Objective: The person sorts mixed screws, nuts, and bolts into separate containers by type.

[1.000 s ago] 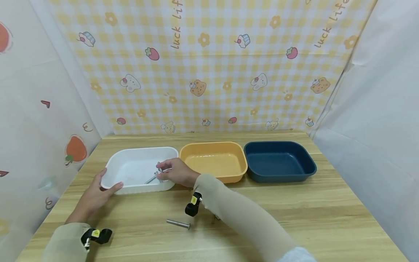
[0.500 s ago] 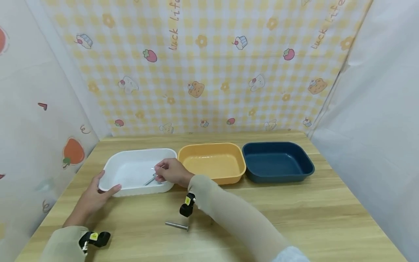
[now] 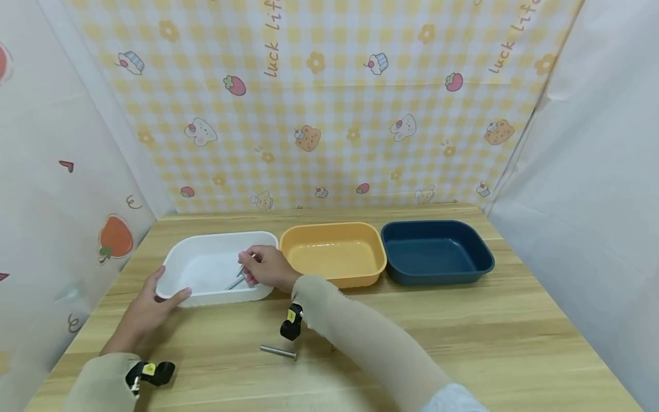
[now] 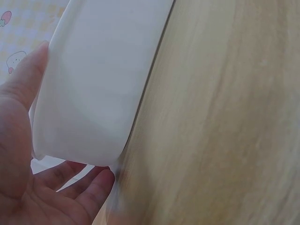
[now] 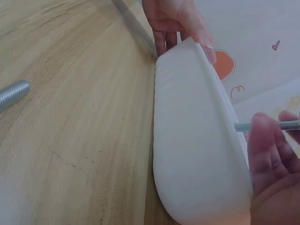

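Observation:
My left hand (image 3: pixel 146 311) grips the near left corner of a white plastic bin (image 3: pixel 218 297), its thumb over the rim and its fingers round the outside. My right hand (image 3: pixel 272 269) is over the bin's right half. In the right wrist view, its thumb and fingers pinch a silver metal bolt (image 5: pixel 242 127), mostly covered by the hand. Another slim bolt (image 3: pixel 235 282) lies on the bin floor below those fingers. On the table in front, a thicker bolt (image 3: pixel 278 352) lies on its side; its threaded end (image 5: pixel 14 93) shows in the right wrist view.
A yellow bin (image 3: pixel 360 281) stands right of the white one, and a dark blue bin (image 3: pixel 437 279) stands beside it. All three rest on a wood-grain table (image 3: pixel 463 343). A patterned cloth (image 3: pixel 340 103) hangs behind. My right forearm crosses the table's middle.
The fingers of my right hand have drawn closer together, and the bolt between them has gone from near upright to tilted. My left hand keeps its hold on the white bin.

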`<control>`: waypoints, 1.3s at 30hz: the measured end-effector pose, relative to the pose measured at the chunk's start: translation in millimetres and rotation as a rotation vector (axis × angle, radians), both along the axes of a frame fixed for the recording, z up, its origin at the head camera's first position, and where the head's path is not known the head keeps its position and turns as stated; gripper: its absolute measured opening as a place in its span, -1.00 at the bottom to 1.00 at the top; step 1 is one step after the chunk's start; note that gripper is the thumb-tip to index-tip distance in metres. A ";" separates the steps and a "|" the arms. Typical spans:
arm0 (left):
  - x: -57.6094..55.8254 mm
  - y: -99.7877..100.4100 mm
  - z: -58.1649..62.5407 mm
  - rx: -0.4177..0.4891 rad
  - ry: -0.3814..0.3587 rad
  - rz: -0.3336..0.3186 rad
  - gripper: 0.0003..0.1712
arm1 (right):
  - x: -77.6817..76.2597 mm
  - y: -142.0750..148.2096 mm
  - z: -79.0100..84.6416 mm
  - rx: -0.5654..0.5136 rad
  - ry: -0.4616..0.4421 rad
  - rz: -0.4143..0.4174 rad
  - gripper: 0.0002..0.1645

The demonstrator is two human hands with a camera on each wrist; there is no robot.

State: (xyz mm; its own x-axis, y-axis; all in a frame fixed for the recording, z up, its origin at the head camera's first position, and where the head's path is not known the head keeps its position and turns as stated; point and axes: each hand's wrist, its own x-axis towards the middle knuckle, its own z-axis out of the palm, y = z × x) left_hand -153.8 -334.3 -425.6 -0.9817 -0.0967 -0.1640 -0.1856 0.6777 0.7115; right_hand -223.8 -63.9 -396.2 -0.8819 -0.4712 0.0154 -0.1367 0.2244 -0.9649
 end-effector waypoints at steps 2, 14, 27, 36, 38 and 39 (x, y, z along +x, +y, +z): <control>-0.1 0.2 0.2 0.001 0.000 -0.004 0.27 | 0.3 -1.2 -0.5 0.027 0.037 -0.017 -0.67; -0.9 0.8 2.5 0.011 0.001 0.001 0.28 | -7.7 -2.1 3.1 0.094 0.072 -0.001 -0.87; -2.2 -2.0 3.7 0.020 -0.017 -0.019 0.30 | -12.1 -7.8 7.3 0.243 0.186 -0.030 -0.85; 3.1 -1.1 1.8 0.035 0.008 -0.014 0.27 | -20.6 -22.8 10.4 0.267 0.043 -0.161 -0.83; 3.8 -1.3 2.3 0.043 0.014 -0.017 0.26 | -20.4 -25.9 13.4 0.273 0.010 -0.197 -0.82; 4.1 -1.6 2.5 0.045 0.015 -0.016 0.26 | -20.0 -27.5 14.7 0.277 -0.002 -0.214 -0.81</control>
State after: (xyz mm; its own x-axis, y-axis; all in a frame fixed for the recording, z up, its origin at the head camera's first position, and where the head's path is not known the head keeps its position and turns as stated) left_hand -149.7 -335.9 -423.1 -0.9855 -0.0735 -0.1529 -0.1638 0.6477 0.7441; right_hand -243.8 -91.4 -381.5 -0.9610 -0.2619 -0.0893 -0.0562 0.5009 -0.8637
